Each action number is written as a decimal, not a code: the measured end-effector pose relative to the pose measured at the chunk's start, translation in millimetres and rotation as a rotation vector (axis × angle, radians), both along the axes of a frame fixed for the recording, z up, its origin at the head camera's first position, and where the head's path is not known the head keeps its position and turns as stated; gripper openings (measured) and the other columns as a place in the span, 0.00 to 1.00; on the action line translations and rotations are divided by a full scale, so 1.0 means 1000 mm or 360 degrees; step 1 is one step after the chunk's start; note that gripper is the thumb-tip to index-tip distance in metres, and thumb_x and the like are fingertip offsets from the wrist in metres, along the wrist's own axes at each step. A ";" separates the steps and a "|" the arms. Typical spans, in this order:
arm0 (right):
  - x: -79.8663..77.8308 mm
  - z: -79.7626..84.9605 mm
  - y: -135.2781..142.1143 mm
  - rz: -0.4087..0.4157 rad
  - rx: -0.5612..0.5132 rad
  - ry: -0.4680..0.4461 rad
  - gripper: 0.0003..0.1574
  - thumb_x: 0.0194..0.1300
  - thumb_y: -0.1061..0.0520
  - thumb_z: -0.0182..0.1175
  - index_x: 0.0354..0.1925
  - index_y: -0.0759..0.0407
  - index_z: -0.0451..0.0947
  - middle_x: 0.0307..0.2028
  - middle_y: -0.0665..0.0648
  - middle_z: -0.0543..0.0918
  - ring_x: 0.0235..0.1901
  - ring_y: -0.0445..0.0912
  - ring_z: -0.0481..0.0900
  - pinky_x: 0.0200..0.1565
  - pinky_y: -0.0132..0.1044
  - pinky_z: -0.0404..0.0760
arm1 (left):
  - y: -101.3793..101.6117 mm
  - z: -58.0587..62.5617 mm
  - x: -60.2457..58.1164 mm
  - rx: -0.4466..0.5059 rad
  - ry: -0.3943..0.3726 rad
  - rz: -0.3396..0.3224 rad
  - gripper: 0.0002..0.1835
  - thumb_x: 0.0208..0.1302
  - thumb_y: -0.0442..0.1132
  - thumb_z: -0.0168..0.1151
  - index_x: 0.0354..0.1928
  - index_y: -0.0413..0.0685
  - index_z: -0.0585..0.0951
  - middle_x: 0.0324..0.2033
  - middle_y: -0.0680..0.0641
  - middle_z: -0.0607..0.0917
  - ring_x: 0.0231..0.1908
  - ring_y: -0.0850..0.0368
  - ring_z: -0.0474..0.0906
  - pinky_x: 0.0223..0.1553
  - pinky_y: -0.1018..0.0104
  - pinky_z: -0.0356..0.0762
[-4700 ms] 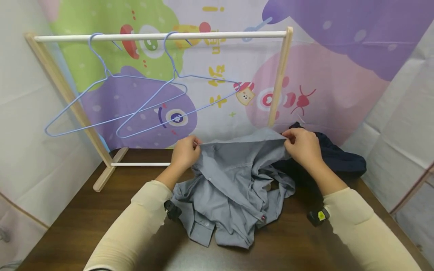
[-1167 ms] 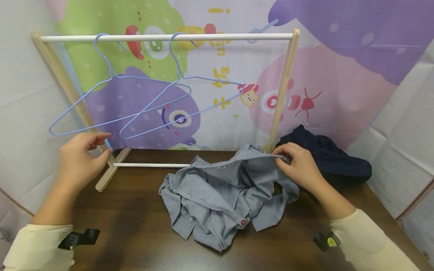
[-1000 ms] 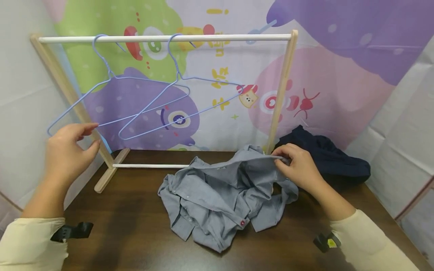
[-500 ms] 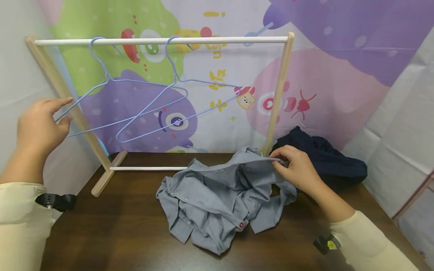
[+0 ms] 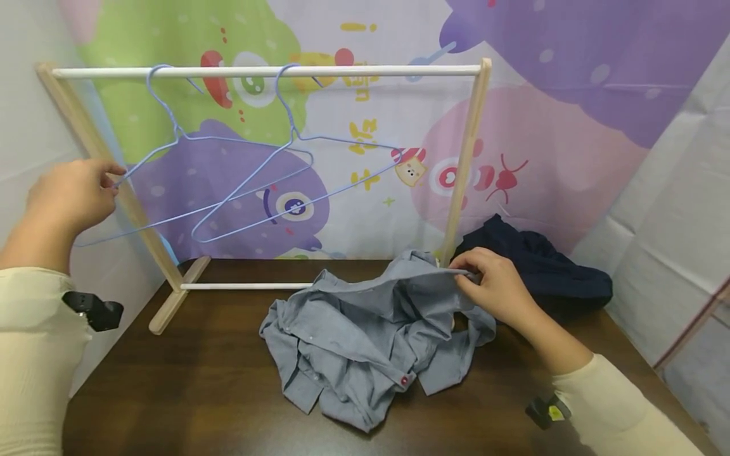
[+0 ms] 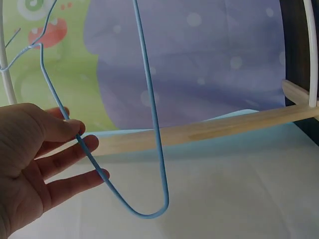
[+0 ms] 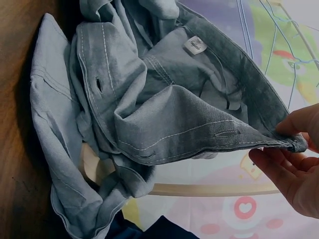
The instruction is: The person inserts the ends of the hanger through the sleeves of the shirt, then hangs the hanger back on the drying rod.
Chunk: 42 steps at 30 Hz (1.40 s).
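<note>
My left hand [image 5: 76, 195] pinches the sloping shoulder of the left blue wire hanger [image 6: 89, 158], thumb on one side and fingers behind the wire. That hanger's hook still sits over the white rail [image 5: 376, 71]. With thumb and fingers, my right hand [image 5: 495, 282] grips the collar end of a grey button-up shirt [image 5: 353, 335], lifting that edge off the heap. In the right wrist view the collar's corner is pinched, with a buttonhole and a small white label [image 7: 195, 45] showing inside. The rest of the shirt lies crumpled on the brown table [image 5: 211, 386].
A second blue hanger [image 5: 239, 187] hangs to the right on the rail. The wooden rack posts [image 5: 469, 149] stand at both ends. Dark navy clothing [image 5: 542, 269] lies bunched at the back right, beside my right hand. A patterned cloth backdrop [image 5: 365, 202] hangs behind.
My left hand let go of the shirt, moved left and up, and took hold of the left hanger, which has tilted slightly. My right hand keeps its grip on the collar as the shirt sags lower.
</note>
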State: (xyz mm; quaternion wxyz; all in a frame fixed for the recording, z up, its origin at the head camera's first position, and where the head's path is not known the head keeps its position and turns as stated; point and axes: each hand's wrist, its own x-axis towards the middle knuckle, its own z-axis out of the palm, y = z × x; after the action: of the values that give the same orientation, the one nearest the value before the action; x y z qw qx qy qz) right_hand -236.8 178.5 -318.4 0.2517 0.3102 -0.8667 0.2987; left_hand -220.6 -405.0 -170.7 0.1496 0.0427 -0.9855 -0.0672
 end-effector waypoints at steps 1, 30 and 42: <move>0.000 0.000 0.000 0.0000 0.0001 -0.0002 0.11 0.55 0.70 0.65 0.35 0.57 0.84 0.32 0.50 0.81 0.30 0.42 0.75 0.29 0.35 0.75 | 0.000 0.001 0.000 -0.0012 0.0010 0.0014 0.20 0.66 0.32 0.47 0.59 0.36 0.72 0.51 0.28 0.76 0.48 0.24 0.70 0.36 0.34 0.69; -0.001 -0.009 0.004 0.0001 0.0005 -0.0035 0.10 0.55 0.70 0.65 0.35 0.57 0.84 0.32 0.50 0.80 0.29 0.41 0.72 0.30 0.36 0.74 | 0.012 0.011 0.007 -0.0107 0.0250 0.0098 0.22 0.62 0.28 0.49 0.59 0.35 0.74 0.54 0.26 0.74 0.46 0.24 0.71 0.34 0.35 0.68; -0.006 -0.011 0.001 0.0033 -0.0015 0.0033 0.09 0.56 0.69 0.66 0.34 0.57 0.83 0.32 0.50 0.81 0.26 0.40 0.71 0.30 0.35 0.72 | -0.002 -0.007 0.025 -0.0062 0.0342 -0.0004 0.17 0.58 0.25 0.53 0.50 0.27 0.77 0.40 0.25 0.80 0.35 0.27 0.75 0.30 0.41 0.69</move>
State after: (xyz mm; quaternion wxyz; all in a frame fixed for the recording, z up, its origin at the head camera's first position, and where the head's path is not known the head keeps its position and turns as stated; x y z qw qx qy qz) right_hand -242.4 180.0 -329.0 0.2591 0.3211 -0.8593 0.3022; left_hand -195.8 -407.1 -178.0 0.2553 0.0312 -0.9649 -0.0525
